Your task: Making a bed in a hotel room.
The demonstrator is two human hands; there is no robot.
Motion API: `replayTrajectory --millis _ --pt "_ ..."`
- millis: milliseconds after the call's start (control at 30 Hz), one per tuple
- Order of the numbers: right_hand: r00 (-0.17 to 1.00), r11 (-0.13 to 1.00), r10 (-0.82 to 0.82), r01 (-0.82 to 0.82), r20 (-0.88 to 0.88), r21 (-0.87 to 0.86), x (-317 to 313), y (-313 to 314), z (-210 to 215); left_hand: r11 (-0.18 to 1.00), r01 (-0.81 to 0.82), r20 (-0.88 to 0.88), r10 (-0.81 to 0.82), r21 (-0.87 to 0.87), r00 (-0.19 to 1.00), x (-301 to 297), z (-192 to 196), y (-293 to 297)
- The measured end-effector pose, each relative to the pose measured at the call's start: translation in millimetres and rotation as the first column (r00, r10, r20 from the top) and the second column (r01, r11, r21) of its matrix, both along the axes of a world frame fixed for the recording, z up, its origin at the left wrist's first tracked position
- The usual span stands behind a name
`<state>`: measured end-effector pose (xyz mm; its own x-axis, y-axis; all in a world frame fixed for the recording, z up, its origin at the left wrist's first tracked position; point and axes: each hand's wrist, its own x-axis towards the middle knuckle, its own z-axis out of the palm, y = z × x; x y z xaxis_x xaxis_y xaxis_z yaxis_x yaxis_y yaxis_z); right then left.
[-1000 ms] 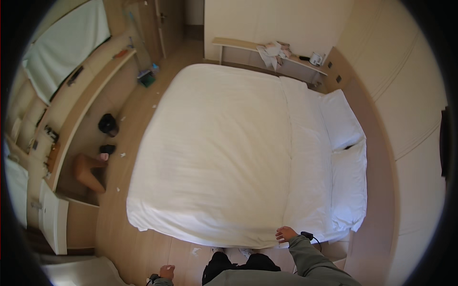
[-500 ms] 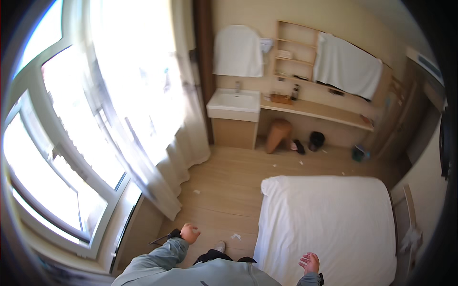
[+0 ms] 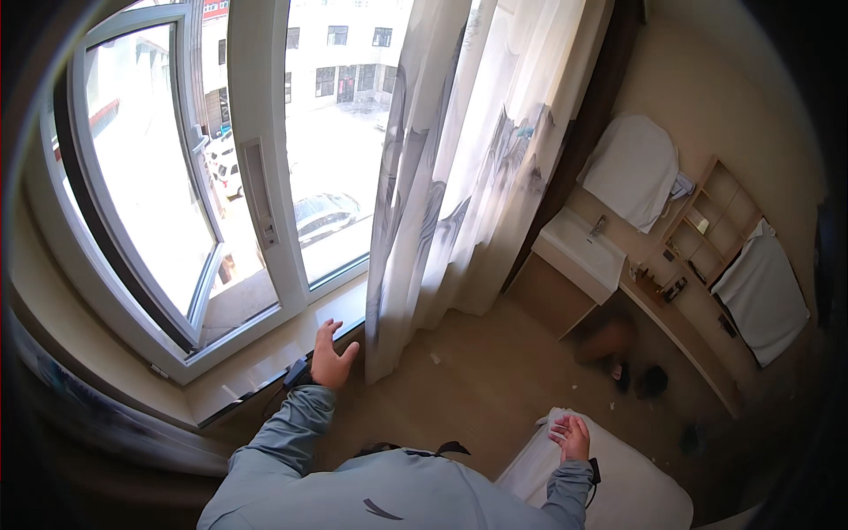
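window: an open sash (image 3: 141, 185) at far left, swung inward on a tilt, long axis upright; a fixed white frame post (image 3: 261, 177) stands just right of it.
sill: a pale window sill (image 3: 256, 358) runs from near left to far right under the glass.
left hand (image 3: 329, 358): fingers spread, empty, over the sill's right end, just left of the curtain hem.
curtain: a sheer grey-patterned curtain (image 3: 459, 159) hangs upright, right of the post.
right hand (image 3: 571, 437): open, fingers loosely apart, resting on the near corner of the white bed (image 3: 618, 486).
counter: a wooden counter (image 3: 680, 331) with a white sink (image 3: 583, 252) at far right; items on it too small to tell.
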<state>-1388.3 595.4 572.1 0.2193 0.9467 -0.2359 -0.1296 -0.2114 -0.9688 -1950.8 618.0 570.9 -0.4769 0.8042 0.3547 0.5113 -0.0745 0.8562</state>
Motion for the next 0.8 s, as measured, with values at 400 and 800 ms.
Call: replayTrajectory --millis 400,800 --pt "0.851 0.850 0.522 -0.524 0.054 0.050 -160.3 201.2 57.6 0.954 0.090 -0.048 -0.080 0.285 0.996 -13.1 110.0 301.8" --pt "0.831 0.805 0.543 -0.557 0.125 0.205 -24.5 453.5 72.0 0.905 -0.035 -0.019 0.048 0.423 0.999 105.2 139.8 516.8"
